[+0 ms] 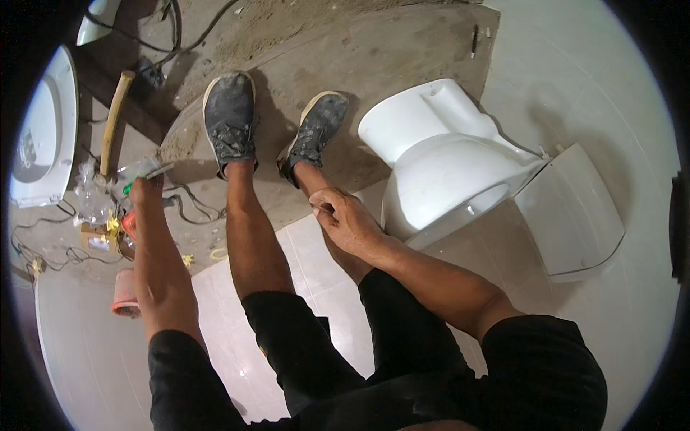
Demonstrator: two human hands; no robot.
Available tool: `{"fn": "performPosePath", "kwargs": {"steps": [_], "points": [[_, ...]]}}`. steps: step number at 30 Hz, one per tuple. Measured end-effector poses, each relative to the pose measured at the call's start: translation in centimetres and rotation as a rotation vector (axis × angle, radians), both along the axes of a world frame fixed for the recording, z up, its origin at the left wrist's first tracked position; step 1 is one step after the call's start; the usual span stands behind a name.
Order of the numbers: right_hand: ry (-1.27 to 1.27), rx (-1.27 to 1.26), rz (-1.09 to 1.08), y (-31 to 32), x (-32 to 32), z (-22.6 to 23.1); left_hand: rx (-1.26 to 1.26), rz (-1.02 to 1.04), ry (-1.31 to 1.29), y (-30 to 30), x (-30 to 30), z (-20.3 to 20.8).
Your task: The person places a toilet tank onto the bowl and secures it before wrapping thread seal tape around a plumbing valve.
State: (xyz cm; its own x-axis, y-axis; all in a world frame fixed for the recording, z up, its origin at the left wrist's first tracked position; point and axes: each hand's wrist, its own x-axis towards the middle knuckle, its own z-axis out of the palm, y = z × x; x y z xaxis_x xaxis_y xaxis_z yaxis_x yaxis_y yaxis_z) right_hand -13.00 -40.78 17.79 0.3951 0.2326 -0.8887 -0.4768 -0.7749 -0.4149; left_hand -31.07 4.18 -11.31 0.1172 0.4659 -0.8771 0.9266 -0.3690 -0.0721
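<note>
My left hand is low over a cluster of tools and wrapping on the floor. A thin pale-grey flat piece sticks out beside its fingers, with a bit of green on the other side; the hand looks closed, but the forearm hides most of the grip. In front of my right shin, my right hand has its fingers curled together, and anything inside them is hidden. Nearest to it is a white ceramic toilet, tipped on the floor, its tank at the right end.
A wooden tool handle stands among clear plastic bags and a small cardboard box. At far left is a white toilet seat. A red bucket is beside my left forearm. Black cables cross the dusty concrete; pale tiles cover the right.
</note>
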Motion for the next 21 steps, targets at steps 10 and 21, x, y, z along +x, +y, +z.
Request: {"fn": "performPosePath", "kwargs": {"steps": [10,21], "points": [[-0.678,0.010,0.579,4.2,11.5,7.3,-0.599,0.438,-0.698,-24.8,15.6,24.8],[-0.141,-0.772,0.666,-16.3,21.7,5.3,-0.384,-0.007,-0.835,-37.4,24.2,35.7]]}}
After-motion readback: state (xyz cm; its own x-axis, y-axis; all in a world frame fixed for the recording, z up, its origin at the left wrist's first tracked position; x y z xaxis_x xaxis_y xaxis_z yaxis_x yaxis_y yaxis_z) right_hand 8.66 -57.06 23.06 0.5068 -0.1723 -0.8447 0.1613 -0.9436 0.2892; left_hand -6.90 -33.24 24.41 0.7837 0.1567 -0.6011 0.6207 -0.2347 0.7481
